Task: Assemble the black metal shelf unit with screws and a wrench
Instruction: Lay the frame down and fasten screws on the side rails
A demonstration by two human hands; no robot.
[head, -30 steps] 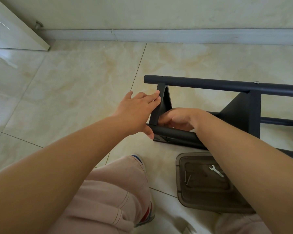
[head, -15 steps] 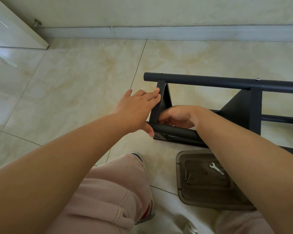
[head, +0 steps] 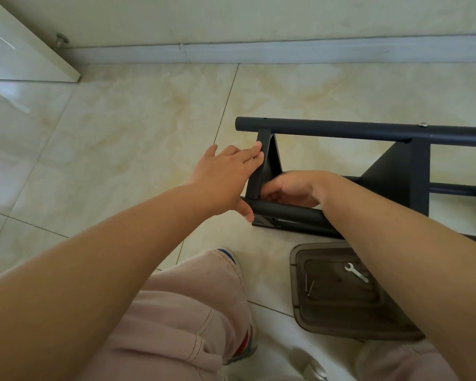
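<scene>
Straight, close-set fingers of the left hand [head: 226, 174] press the end bracket [head: 264, 166] of the black shelf frame [head: 368, 130], which lies on the tiled floor [head: 121, 133]. The right hand [head: 291, 188] reaches inside the frame (finger grip hidden). Wrench [head: 356, 272] and screws [head: 309, 285] lie in a brown tray [head: 341, 320] nearby.

Home interior: glossy marble-look floor tiles [head: 138, 127], pale baseboard [head: 313, 52], white door [head: 17, 56].

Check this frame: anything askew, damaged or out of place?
Nothing stands out. The shelf frame lies on its side on the tiled floor, as it would mid-assembly, with no visible bends. The left hand rests on the end bracket; the right hand reaches behind it. The wrench and screws lie in the tray.
</scene>
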